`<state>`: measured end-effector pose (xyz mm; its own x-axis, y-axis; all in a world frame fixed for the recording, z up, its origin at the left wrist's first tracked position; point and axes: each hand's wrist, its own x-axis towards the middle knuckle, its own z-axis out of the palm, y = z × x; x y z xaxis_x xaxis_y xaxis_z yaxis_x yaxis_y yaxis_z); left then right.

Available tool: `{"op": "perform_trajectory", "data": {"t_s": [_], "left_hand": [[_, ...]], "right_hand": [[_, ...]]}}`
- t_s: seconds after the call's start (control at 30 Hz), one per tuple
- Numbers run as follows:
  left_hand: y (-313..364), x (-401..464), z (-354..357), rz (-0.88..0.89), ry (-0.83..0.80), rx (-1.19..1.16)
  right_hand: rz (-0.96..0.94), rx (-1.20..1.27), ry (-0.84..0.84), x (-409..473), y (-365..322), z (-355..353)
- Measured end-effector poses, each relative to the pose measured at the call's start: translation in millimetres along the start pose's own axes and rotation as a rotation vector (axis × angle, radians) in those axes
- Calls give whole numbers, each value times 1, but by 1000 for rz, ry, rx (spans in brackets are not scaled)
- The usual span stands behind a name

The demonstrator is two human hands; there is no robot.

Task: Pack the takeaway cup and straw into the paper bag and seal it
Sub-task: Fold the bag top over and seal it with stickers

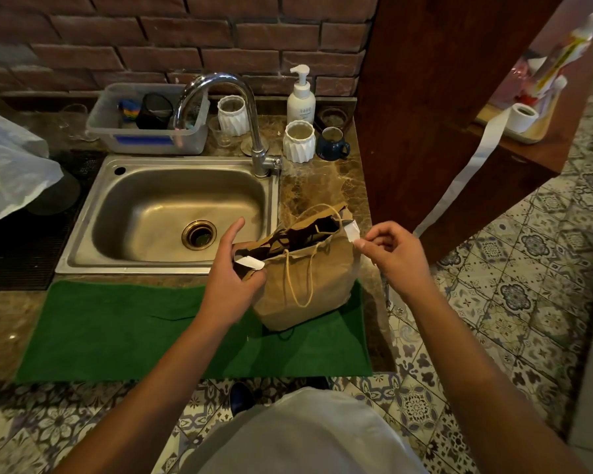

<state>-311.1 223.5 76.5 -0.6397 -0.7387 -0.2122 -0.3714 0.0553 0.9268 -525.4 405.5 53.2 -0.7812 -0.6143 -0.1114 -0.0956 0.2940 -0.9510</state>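
Note:
A brown paper bag [305,278] with string handles stands on the right end of a green mat [117,330], its mouth partly open and dark inside. The cup and straw do not show. My left hand [231,275] grips the bag's left top corner, where a white sticker [250,262] sits under my thumb. My right hand [396,254] pinches a second white sticker [352,231] at the bag's right top corner.
A steel sink [172,213] with a tap [240,107] lies behind the bag. White ribbed cups [299,141], a blue mug [332,143], a soap pump bottle [301,97] and a plastic tub [144,121] line the back. A wooden cabinet [442,97] stands right, with a label roll [524,116].

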Motion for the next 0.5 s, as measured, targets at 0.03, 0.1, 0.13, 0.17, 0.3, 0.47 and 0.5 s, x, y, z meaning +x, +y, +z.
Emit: {"op": "perform_trajectory", "data": {"t_s": [0.03,0.1,0.13,0.17,0.3,0.47,0.5], "left_hand": [[0,0,-1,-2,7,-2],[-1,1,-2,-4,13,0],[-2,2,-2,-4,11,2],[-3,4,-2,-5,9,5],[-7,7,-7,22,-12,40],[-13,11,-19,31,-17,48],[-14,12,-21,24,-13,44]], "right_hand": [[6,48,-13,3,1,0],[-4,45,-59,9,2,-3],[-12,18,-93,11,1,-4],[-13,-2,-127,14,1,-3],[4,-49,-207,21,2,5],[11,-75,-310,24,-2,7],[8,-83,-330,24,-5,6]]}}
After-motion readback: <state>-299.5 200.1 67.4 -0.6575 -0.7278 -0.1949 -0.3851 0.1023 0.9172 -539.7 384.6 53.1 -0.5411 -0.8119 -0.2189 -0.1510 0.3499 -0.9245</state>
